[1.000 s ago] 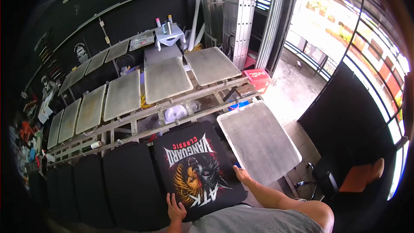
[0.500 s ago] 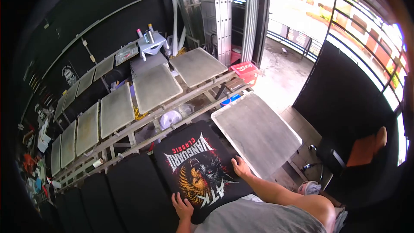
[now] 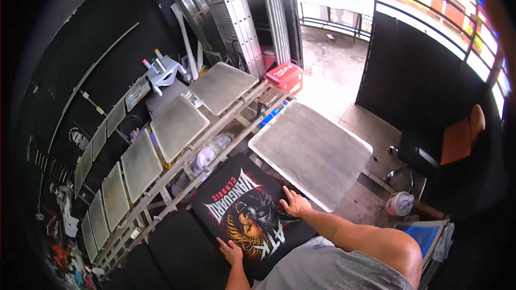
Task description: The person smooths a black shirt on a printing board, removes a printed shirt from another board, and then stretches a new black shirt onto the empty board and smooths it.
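Black wall [image 3: 113, 27] fills ten o'clock, with a row of pale boards [image 3: 180, 128] below it and a chair [image 3: 456, 140] at three. Another bare board [image 3: 317, 151] sits at four, just beside the cloth [image 3: 252, 204], which lies smooth at six. Were its print [image 3: 250, 217] wet, a sliding palm might smear it; uneven pressure could ruck the fabric. Right hand [image 3: 294, 203] rests flat, fingers spread, on the cloth's three o'clock edge; left hand [image 3: 232, 251], fingers extended, at seven. Neither grips.
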Demonstrator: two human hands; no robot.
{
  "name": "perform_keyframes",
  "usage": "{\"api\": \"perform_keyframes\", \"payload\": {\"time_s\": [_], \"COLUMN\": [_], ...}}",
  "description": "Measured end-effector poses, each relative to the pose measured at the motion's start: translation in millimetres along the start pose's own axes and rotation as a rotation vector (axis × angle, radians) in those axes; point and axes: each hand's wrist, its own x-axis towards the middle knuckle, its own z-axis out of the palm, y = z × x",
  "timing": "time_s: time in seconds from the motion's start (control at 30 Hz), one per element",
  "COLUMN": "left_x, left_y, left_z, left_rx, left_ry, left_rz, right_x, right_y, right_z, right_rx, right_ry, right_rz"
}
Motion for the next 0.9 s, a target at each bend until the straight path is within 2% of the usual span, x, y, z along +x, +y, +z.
{"api": "perform_keyframes", "payload": {"time_s": [0.07,0.23,0.63,0.9], "left_x": [-1,0,4,1], "left_y": [1,-6,-13,-7], "left_z": [0,3,3,6], "left_rx": [0.021,-0.013,-0.033,-0.042], "left_ry": [-0.019,0.014,-0.012,0.022], "left_rz": [-0.030,0.060,0.134,0.096], "right_x": [0,-2,-3,-1], "right_y": [0,-7,-6,-4], "right_z": [-1,-11,-9,-7], "right_rx": [-0.026,-0.013,-0.019,-0.015], "right_ry": [0.031,0.007,0.029,0.025], "right_rz": [-0.022,0.009,0.008,0.022]}}
